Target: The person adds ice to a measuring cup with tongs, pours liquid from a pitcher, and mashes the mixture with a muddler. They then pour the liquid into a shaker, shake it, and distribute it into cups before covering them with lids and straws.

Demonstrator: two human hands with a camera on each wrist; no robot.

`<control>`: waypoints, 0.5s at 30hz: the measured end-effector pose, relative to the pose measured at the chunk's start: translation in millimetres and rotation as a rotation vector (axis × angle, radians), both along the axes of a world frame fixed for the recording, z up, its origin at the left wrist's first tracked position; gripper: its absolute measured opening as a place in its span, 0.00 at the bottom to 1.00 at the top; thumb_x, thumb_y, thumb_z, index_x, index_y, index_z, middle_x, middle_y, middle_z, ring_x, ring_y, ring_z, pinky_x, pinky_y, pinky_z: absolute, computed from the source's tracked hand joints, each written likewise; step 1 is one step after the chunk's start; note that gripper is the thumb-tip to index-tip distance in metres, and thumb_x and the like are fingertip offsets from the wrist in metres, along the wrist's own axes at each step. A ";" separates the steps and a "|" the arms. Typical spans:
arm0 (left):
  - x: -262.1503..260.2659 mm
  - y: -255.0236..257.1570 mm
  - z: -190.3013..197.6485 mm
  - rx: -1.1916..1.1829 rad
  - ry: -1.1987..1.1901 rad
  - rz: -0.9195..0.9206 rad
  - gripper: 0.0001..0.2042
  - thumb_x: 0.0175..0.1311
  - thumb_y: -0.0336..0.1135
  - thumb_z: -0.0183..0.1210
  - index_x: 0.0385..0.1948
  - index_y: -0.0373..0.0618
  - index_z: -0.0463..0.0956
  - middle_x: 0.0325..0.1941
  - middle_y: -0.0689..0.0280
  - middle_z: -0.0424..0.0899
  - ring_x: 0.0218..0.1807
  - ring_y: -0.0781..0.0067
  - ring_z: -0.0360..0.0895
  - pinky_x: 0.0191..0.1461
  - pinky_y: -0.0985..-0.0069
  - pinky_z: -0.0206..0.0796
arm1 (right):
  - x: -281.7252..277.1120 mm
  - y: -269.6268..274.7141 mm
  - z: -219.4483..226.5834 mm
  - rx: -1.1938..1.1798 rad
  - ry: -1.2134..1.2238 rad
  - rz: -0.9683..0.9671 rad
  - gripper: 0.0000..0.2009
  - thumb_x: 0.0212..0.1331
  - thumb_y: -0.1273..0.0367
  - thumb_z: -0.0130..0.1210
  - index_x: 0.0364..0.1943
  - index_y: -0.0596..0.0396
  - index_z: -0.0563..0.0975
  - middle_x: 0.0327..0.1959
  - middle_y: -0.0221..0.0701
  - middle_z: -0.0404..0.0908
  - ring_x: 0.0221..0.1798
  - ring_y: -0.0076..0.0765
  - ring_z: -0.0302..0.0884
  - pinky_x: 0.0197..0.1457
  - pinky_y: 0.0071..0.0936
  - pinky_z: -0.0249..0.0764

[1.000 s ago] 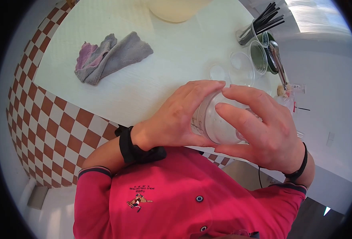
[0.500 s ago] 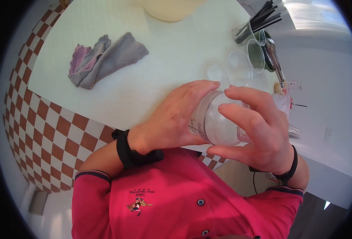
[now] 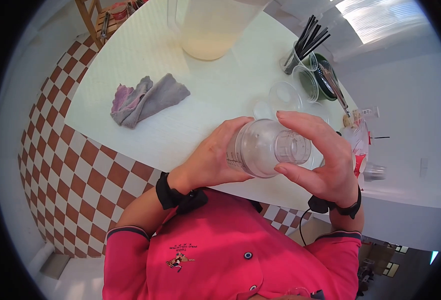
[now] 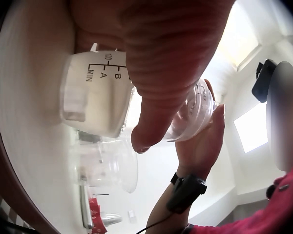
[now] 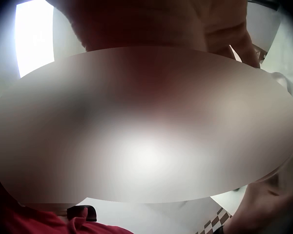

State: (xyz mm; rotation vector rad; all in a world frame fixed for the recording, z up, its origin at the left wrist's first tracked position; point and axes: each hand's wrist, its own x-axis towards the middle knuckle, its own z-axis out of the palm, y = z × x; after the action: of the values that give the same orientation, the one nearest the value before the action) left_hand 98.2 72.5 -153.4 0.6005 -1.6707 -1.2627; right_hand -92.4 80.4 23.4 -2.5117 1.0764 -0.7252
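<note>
A clear plastic shaker [image 3: 260, 147] with a domed top and a small cap [image 3: 293, 147] is tilted sideways over the table's near edge. My left hand [image 3: 215, 155] grips its body, thumb and fingers on opposite sides. Curved around the domed end, my right hand [image 3: 325, 160] has its thumb tip by the shoulder and its fingertips at the far rim; the cap shows between them. Printed marks stand on the shaker [image 4: 198, 105] in the left wrist view, partly behind the left thumb [image 4: 158, 107]. A blurred patch hides most of the right wrist view.
A grey and pink cloth [image 3: 150, 100] lies left on the white table [image 3: 220, 90]. At the back stands a pitcher [image 3: 208, 42] of pale liquid. On the right are black straws [image 3: 310, 37] in a cup, clear lids [image 3: 284, 95], a green bowl [image 3: 325, 92] and tongs [image 3: 335, 87].
The right hand's fingers have spread back off the domed top, so the cap now shows between thumb and fingers. The left hand keeps its grip. The head view has shifted, showing more of the pitcher.
</note>
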 end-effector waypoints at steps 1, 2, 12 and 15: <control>-0.4 1.0 -0.4 -0.008 -0.006 0.013 0.52 0.40 0.38 0.82 0.71 0.41 0.59 0.66 0.51 0.73 0.68 0.47 0.72 0.71 0.60 0.65 | -2.4 2.6 2.0 -0.017 0.035 -0.016 0.28 0.48 0.69 0.75 0.55 0.61 0.79 0.52 0.43 0.84 0.52 0.51 0.84 0.55 0.38 0.80; 0.2 1.9 0.3 -0.015 -0.011 0.026 0.53 0.39 0.39 0.82 0.71 0.41 0.59 0.66 0.51 0.73 0.68 0.47 0.71 0.72 0.60 0.65 | -3.6 3.8 0.6 -0.042 0.033 -0.017 0.27 0.48 0.69 0.75 0.54 0.61 0.80 0.51 0.43 0.85 0.51 0.50 0.85 0.53 0.37 0.81; -1.3 -8.2 42.5 -0.309 0.017 0.080 0.51 0.38 0.41 0.84 0.69 0.41 0.64 0.69 0.52 0.71 0.70 0.50 0.70 0.72 0.59 0.63 | -0.5 -2.0 1.2 -0.122 0.012 0.045 0.26 0.46 0.72 0.74 0.52 0.60 0.81 0.46 0.42 0.86 0.45 0.48 0.86 0.46 0.36 0.83; -2.1 -8.0 42.1 -0.289 0.036 0.094 0.46 0.39 0.42 0.81 0.66 0.43 0.68 0.64 0.55 0.75 0.67 0.50 0.71 0.70 0.59 0.65 | -5.5 -6.7 9.4 -0.146 -0.121 0.110 0.24 0.45 0.76 0.70 0.51 0.60 0.80 0.47 0.43 0.84 0.43 0.47 0.84 0.43 0.34 0.82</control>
State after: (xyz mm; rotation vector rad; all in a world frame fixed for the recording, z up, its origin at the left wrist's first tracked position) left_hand 96.1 64.5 -111.3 0.4714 -1.7332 -0.9377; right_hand -97.9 73.7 32.8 -2.5851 0.8663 -0.9417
